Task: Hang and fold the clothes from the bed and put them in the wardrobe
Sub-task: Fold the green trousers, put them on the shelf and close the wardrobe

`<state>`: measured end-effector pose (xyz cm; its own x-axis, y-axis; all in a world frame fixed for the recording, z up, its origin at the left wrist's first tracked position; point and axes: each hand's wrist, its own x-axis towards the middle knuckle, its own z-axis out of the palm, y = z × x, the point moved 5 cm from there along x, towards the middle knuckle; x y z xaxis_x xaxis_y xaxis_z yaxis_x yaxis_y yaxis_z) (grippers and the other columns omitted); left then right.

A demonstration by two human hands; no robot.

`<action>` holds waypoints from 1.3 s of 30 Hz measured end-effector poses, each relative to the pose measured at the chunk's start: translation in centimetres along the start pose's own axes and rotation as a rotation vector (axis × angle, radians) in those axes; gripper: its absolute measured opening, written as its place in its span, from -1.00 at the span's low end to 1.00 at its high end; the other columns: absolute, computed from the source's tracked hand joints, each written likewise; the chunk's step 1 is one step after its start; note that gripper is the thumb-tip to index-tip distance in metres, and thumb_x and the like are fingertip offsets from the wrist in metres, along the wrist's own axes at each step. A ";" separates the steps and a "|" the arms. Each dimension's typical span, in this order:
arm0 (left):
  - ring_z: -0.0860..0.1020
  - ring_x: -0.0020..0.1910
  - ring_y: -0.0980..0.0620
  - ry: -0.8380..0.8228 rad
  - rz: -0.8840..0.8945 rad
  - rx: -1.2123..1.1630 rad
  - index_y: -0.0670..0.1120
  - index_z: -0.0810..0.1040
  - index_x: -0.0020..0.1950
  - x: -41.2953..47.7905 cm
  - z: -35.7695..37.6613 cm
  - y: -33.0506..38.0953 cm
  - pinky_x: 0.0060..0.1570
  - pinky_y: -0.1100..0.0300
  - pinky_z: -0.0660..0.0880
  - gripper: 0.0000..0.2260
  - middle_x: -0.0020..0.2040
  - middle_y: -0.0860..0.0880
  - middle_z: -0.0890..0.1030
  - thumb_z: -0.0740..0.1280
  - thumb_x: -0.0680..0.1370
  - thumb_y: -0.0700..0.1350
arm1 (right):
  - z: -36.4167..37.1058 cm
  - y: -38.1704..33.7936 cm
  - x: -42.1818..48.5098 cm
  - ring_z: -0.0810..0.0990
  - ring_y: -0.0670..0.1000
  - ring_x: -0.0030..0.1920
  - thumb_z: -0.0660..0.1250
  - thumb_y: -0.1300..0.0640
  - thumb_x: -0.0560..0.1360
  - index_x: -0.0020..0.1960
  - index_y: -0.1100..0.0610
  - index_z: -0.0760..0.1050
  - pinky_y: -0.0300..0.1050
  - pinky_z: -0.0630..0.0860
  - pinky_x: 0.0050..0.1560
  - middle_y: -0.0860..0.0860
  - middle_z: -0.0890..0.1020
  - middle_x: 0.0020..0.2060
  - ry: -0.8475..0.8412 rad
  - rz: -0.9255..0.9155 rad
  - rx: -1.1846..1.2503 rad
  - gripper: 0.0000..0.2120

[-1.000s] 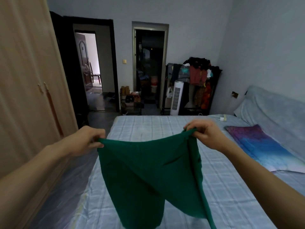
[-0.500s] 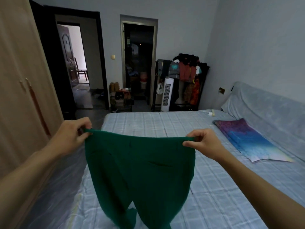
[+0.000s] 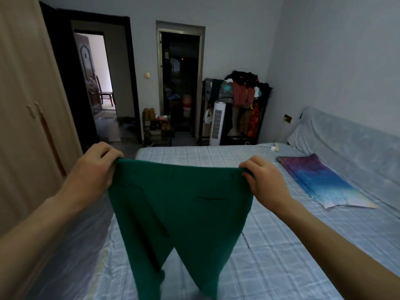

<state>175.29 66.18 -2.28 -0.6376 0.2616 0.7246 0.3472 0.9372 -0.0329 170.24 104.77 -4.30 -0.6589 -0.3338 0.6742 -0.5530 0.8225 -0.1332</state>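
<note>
A pair of green trousers [image 3: 184, 213] hangs in front of me, stretched flat by its waistband, both legs dangling down over the bed [image 3: 281, 256]. My left hand [image 3: 93, 169] grips the waistband's left corner and my right hand [image 3: 264, 180] grips its right corner. The beige wardrobe [image 3: 28, 105] stands at my left with its doors closed. A purple and blue cloth [image 3: 320, 180] lies flat on the bed at the right.
The bed has a pale blue checked sheet and a covered headboard [image 3: 350, 148] at right. At the far wall stand a loaded clothes rack [image 3: 240, 94], a white tower fan [image 3: 217, 124] and a shoe rack [image 3: 157, 128]. Two doorways open beyond.
My hands have drawn apart and pulled the waistband taut and level. The trousers, bunched and sagging a second ago, now hang flat with both legs straight down.
</note>
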 end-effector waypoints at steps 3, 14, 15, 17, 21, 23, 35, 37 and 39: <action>0.50 -0.13 -0.24 0.055 0.003 0.091 -0.24 0.57 0.06 0.6 -2.7 2.0 -0.20 -0.12 0.48 -0.79 -0.05 -0.21 0.50 0.38 0.45 -0.38 | -2.6 0.6 0.0 0.51 0.08 -0.12 0.44 0.29 0.45 -0.07 0.12 0.56 0.00 0.40 -0.04 0.02 0.57 -0.15 0.146 -0.027 -0.057 -0.87; 0.48 -0.05 -0.26 0.263 -0.158 0.182 -0.15 0.50 0.13 4.0 -11.0 11.6 -0.10 -0.15 0.46 -0.80 0.04 -0.23 0.48 0.20 0.55 -0.17 | -11.7 4.2 0.1 0.41 -0.06 -0.12 0.34 0.33 0.53 -0.01 0.22 0.50 -0.21 0.39 -0.06 0.09 0.50 -0.08 0.385 -0.009 0.275 -0.93; 0.48 -0.05 -0.26 0.270 -0.145 0.169 -0.16 0.49 0.13 4.2 -11.4 12.4 -0.10 -0.15 0.46 -0.81 0.04 -0.23 0.48 0.20 0.56 -0.18 | -12.4 4.5 0.0 0.39 -0.09 -0.13 0.33 0.34 0.53 -0.01 0.24 0.50 -0.31 0.34 -0.07 0.10 0.50 -0.08 0.397 -0.001 0.299 -0.93; 0.46 -0.04 -0.23 0.291 -0.123 0.153 -0.19 0.50 0.13 4.5 -11.9 13.6 -0.09 -0.11 0.44 -0.83 0.04 -0.24 0.48 0.21 0.57 -0.22 | -13.3 5.1 -0.2 0.41 -0.07 -0.12 0.33 0.35 0.53 0.00 0.26 0.51 -0.39 0.30 -0.07 0.11 0.51 -0.08 0.418 0.008 0.326 -0.93; 0.44 -0.08 -0.16 0.316 -0.136 0.105 -0.23 0.51 0.10 5.6 -11.2 14.6 -0.08 0.10 0.34 -0.85 0.01 -0.25 0.48 0.28 0.54 -0.34 | -14.1 7.1 0.3 0.43 -0.07 -0.10 0.34 0.35 0.52 0.01 0.25 0.52 -0.50 0.27 -0.03 0.15 0.54 -0.07 0.437 0.003 0.341 -0.92; 0.44 -0.10 -0.14 0.295 -0.141 0.080 -0.24 0.51 0.08 6.3 -9.5 14.6 -0.10 0.13 0.34 -0.86 -0.02 -0.24 0.48 0.29 0.53 -0.35 | -13.3 8.2 0.7 0.44 -0.06 -0.10 0.34 0.35 0.52 0.01 0.24 0.53 -0.52 0.27 -0.03 0.16 0.55 -0.07 0.417 0.010 0.338 -0.91; 0.41 -0.19 -0.04 0.006 -0.278 -0.104 -0.16 0.52 -0.02 7.8 15.1 3.9 -0.12 0.09 0.36 -0.83 -0.12 -0.10 0.45 0.37 0.46 -0.37 | 8.3 18.5 5.2 0.51 -0.02 -0.09 0.41 0.40 0.43 -0.03 0.23 0.61 -0.29 0.35 0.00 0.12 0.64 -0.11 0.124 0.207 0.321 -0.84; 0.41 -0.20 -0.02 -0.067 -0.325 -0.146 -0.14 0.52 -0.03 7.5 21.4 1.1 -0.13 0.06 0.38 -0.82 -0.14 -0.07 0.43 0.38 0.46 -0.36 | 14.8 20.6 5.9 0.52 0.00 -0.10 0.41 0.42 0.42 -0.04 0.23 0.61 -0.36 0.32 -0.03 0.12 0.64 -0.13 0.044 0.262 0.309 -0.83; 0.44 -0.20 -0.06 -0.132 -0.381 -0.183 -0.12 0.51 -0.04 6.8 28.9 -2.4 -0.15 0.04 0.39 -0.81 -0.15 -0.07 0.44 0.38 0.45 -0.36 | 22.4 23.2 6.8 0.52 0.01 -0.11 0.40 0.42 0.43 -0.04 0.21 0.61 -0.43 0.29 -0.05 0.11 0.62 -0.14 -0.056 0.312 0.296 -0.82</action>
<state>150.24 72.40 -17.14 -0.8219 -0.0566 0.5668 0.1784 0.9194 0.3505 141.55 111.25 -19.08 -0.8397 -0.1215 0.5294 -0.4402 0.7231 -0.5323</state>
